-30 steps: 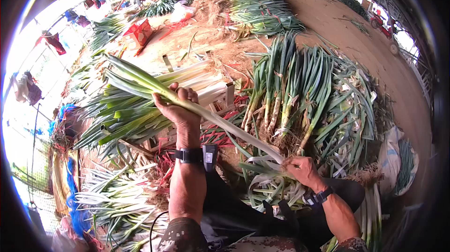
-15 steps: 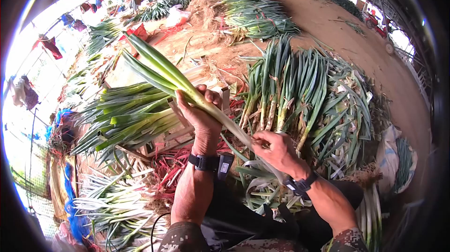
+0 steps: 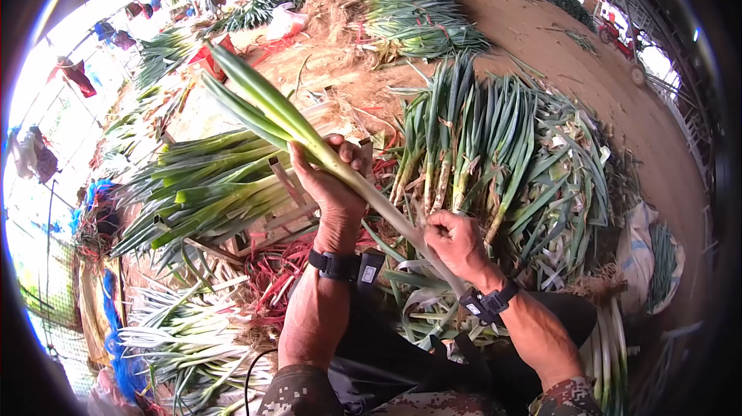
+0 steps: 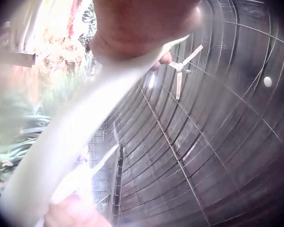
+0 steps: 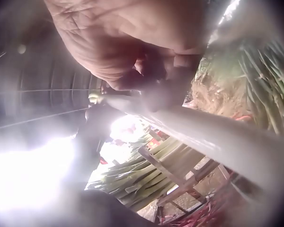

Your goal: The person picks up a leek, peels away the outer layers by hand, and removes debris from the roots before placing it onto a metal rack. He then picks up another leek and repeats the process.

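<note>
A long, thick green onion (image 3: 359, 180) slants across the head view, green leaves at upper left and white shank running down to the right. My left hand (image 3: 332, 184) holds it from beneath where green meets white, fingers curled round it. On the lower white shank, my right hand (image 3: 457, 246) has its fingers curled, pinching at the outer skin. A thin pale strip (image 4: 105, 158) stands off beside the shank in the left wrist view. The right wrist view has the curled right fingers (image 5: 156, 94) right at the shank; the root end is hidden behind that wrist.
Trimmed green onions (image 3: 209, 176) lie on a wooden rack (image 3: 286, 219) at left, over red ties (image 3: 274, 265). Untrimmed ones (image 3: 456, 130) stand bunched ahead, with a heap of stripped leaves (image 3: 568, 192) to their right. More white-stemmed onions (image 3: 185, 339) lie at lower left.
My right hand has moved from the root end up the shank, then slightly back down. The left hand has brought the onion rightward, and its leaves now point more steeply upward.
</note>
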Demonstrator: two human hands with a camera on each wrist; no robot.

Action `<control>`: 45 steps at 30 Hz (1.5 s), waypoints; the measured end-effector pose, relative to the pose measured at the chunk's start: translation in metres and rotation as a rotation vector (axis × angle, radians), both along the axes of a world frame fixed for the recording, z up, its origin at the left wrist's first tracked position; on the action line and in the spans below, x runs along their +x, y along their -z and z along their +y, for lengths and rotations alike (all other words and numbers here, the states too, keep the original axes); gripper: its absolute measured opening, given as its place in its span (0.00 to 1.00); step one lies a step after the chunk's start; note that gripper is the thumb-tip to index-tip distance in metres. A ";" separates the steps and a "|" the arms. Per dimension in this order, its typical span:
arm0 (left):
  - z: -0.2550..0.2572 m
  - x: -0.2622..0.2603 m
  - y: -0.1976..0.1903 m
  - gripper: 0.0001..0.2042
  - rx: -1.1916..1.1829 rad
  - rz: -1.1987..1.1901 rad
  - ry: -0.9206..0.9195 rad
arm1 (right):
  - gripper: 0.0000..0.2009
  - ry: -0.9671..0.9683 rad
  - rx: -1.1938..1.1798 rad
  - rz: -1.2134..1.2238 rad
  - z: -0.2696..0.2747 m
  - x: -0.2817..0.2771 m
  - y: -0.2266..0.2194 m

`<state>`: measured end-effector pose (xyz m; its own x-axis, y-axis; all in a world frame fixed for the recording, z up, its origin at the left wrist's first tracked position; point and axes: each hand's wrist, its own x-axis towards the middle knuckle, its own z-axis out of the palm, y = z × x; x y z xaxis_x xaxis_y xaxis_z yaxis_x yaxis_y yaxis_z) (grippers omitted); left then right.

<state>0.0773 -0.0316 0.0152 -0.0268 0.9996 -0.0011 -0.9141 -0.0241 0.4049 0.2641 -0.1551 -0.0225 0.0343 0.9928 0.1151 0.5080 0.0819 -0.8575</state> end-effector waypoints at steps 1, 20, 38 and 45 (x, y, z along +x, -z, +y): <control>0.002 -0.003 0.004 0.32 0.038 0.012 0.000 | 0.09 -0.018 -0.140 0.142 0.001 0.007 0.004; 0.026 -0.070 0.020 0.33 0.196 -0.068 -0.184 | 0.09 -0.089 -0.245 -0.434 -0.098 0.136 0.075; 0.035 -0.047 0.030 0.32 -0.081 0.042 -0.265 | 0.08 -0.116 0.184 -0.274 -0.037 0.026 0.016; 0.027 -0.038 0.020 0.33 -0.092 0.135 -0.355 | 0.10 -0.098 -0.002 -0.072 -0.036 0.025 0.023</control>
<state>0.0394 -0.0041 -0.0045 -0.3773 0.9240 -0.0628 -0.7937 -0.2877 0.5360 0.2892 -0.1909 -0.0452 -0.0711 0.9911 0.1122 0.5575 0.1328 -0.8195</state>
